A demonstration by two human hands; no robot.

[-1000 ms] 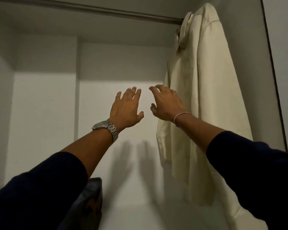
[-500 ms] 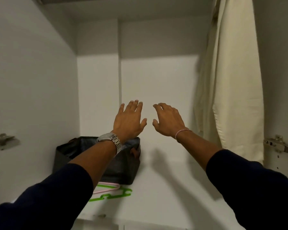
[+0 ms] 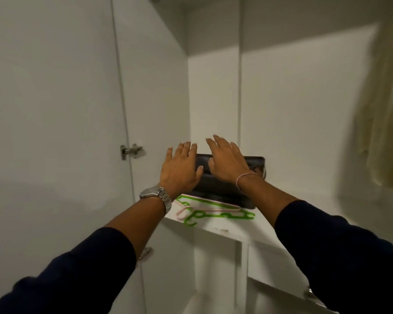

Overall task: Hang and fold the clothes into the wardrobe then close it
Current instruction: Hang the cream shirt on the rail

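1. The wardrobe [image 3: 304, 109] stands open, its left door [image 3: 55, 109] swung wide; closing it now would be too early, since I judge more hanging is still to come.
2. A cream shirt [image 3: 386, 109] hangs at the right edge of the wardrobe. It looks blurred, so whether it sits squarely on its hanger cannot be told; if it does not, it could slip off.
3. A dark box [image 3: 227, 189] sits on the shelf [image 3: 304, 211] towards the left wall. A hand coming down could knock it backwards.
4. The left hand [image 3: 179, 171] and right hand [image 3: 227, 162], fingers spread and holding nothing, hover in front of the box.
5. A green hanger [image 3: 216, 214] and a pink hanger [image 3: 186, 209] lie crossed at the shelf's front edge. Grabbing one may drag the other off the edge.
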